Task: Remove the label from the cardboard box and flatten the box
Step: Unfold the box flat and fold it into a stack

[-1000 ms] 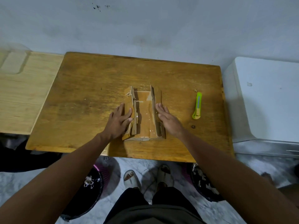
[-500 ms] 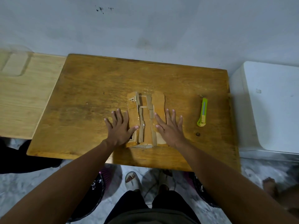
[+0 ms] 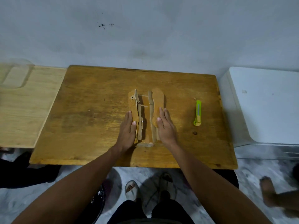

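— Biggest first? Grey wall (image 3: 145, 29) well beyond the fingertips, filling the upper half. Under the hands, a dark wooden table (image 3: 97, 126), spreading out on both sides of the fingers.

— And flanking that?

— Off past the left fingers, well apart: a paler wooden surface (image 3: 24, 107) butted against the table's edge. Off past the right fingers, equally far: a white box-like unit (image 3: 267, 102). Pale marbled floor (image 3: 258, 175) below the wrists, with sandalled feet (image 3: 132, 188) in it.

— The cardboard box?

— Cardboard box (image 3: 146, 117), between the two hands at the table's middle, partly collapsed. Long side panels folded inward but standing a little proud, a narrow open channel between them. Far end reaching beyond the fingertips, near end level with the wrists.

— Hands?

— Left hand (image 3: 128, 131) flat, palm down, fingers pressed together and pointing away, laid along the box's left panel. Thumb tip on the cardboard. Right hand (image 3: 164, 128) mirrored on the right panel, fingers likewise together and extended, thumb resting on the panel's inner edge. Gripping nothing, just pressing.

— Anything smaller?

— Green utility knife (image 3: 198, 115), lying on the table well to the outer side of the right fingers, touching neither hand. Can't make out a label on the box.
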